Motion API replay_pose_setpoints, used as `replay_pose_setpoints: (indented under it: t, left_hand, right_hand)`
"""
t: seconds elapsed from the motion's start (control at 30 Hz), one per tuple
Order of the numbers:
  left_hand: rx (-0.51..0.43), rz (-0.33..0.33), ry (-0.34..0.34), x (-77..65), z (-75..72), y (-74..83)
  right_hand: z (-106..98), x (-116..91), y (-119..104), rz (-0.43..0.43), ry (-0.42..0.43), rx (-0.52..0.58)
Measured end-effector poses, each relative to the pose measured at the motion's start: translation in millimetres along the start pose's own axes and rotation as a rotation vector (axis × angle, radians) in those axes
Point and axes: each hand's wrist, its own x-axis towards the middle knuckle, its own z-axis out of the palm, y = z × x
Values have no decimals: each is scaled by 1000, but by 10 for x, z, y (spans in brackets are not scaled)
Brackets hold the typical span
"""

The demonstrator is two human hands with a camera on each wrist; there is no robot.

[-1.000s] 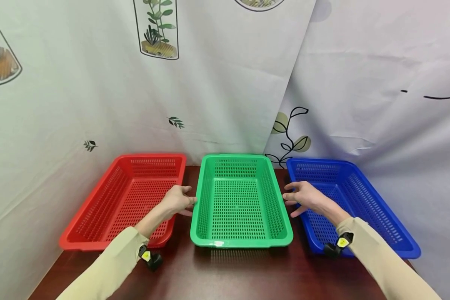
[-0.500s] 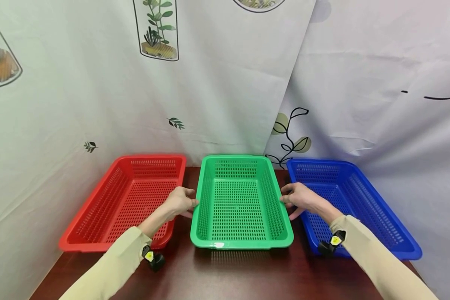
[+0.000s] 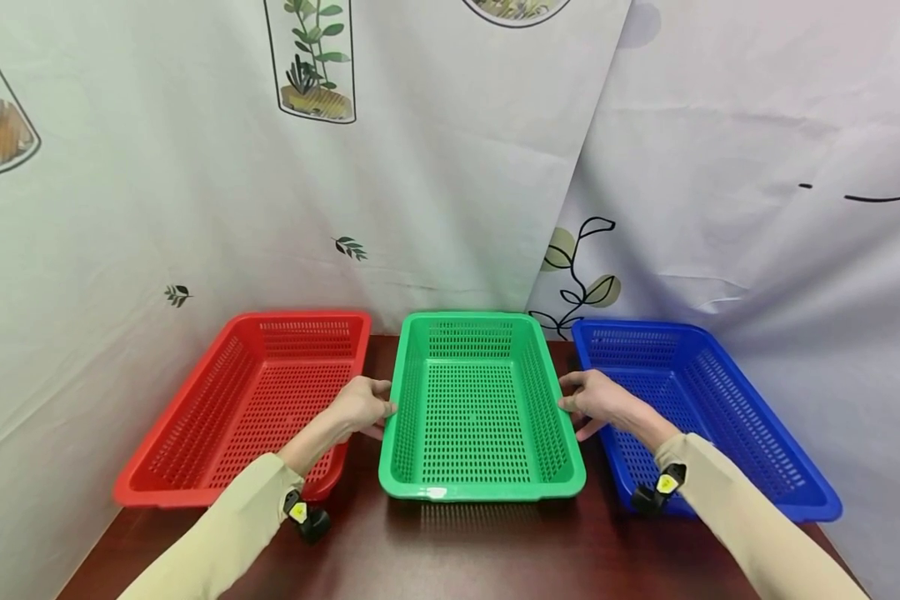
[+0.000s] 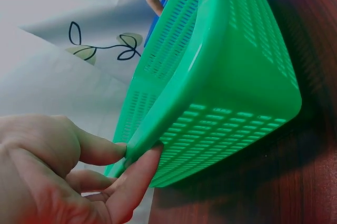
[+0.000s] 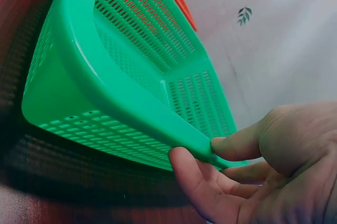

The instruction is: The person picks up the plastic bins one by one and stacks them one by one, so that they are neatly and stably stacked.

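Two-handed hold on a green basket (image 3: 487,492), which stands upright in the middle of the dark surface (image 3: 450,562); whether its base touches the surface cannot be told. The left hand (image 3: 360,406) pinches the left rim, thumb above and a finger against the outer wall; the right hand (image 3: 602,400) mirrors this grip on the right rim. The step in hand appears to be gripping or adjusting the basket; any shift would call for both hands moving evenly, with the rim kept level. A red basket (image 3: 292,408) lies to the left and a blue basket (image 3: 720,392) to the right, leaving narrow gaps that limit sideways travel. Behind, a printed cloth (image 3: 450,175) bounds rearward movement.
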Motion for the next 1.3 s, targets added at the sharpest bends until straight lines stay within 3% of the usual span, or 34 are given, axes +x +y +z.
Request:
replay_pose_setpoints:
  t: [0.3,0.57,1.3]
  left_hand:
    - [18,2,15,8,3,-14]
    - [-5,27,-23,-19,-62,11]
    - [-39,78,-92,-87,-339,273]
  right_hand:
    - [16,21,21,9,22,-19]
    - [-25,-14,18,6,12,18]
    - [-119,-151,-163,-72,-25,92]
